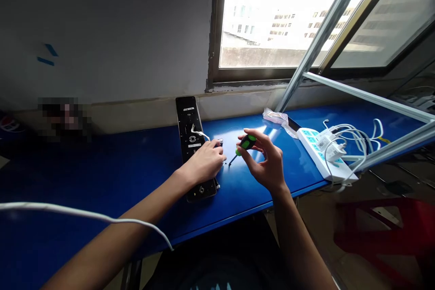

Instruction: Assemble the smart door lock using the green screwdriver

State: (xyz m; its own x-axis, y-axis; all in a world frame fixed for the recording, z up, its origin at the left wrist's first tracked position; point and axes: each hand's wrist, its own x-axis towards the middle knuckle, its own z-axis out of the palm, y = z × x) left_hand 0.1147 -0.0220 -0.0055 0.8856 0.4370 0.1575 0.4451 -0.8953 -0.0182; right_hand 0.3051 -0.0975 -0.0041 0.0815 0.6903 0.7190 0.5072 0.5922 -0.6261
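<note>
My right hand [267, 165] pinches a screwdriver [248, 142] by its green and black handle. The shaft slants down to the left, and its tip is at the blue tabletop beside small dark bits that look like screws [225, 163]. My left hand [205, 161] is closed over the right edge of a long black panel [188, 120], fingers curled down. A small dark and silvery part [220, 142] shows by its fingertips; what those fingers grip is hidden. Out of the panel comes a short white cable [200, 133]. Labels and round fittings dot the panel's face.
On the right, a white power strip [311, 145] holds plugged-in chargers and tangled white cables [365, 138]. Crumpled plastic packaging [275, 117] lies near the metal frame [306, 61]. A white cable [102, 216] crosses above my left forearm. A red stool [384, 231] stands at lower right.
</note>
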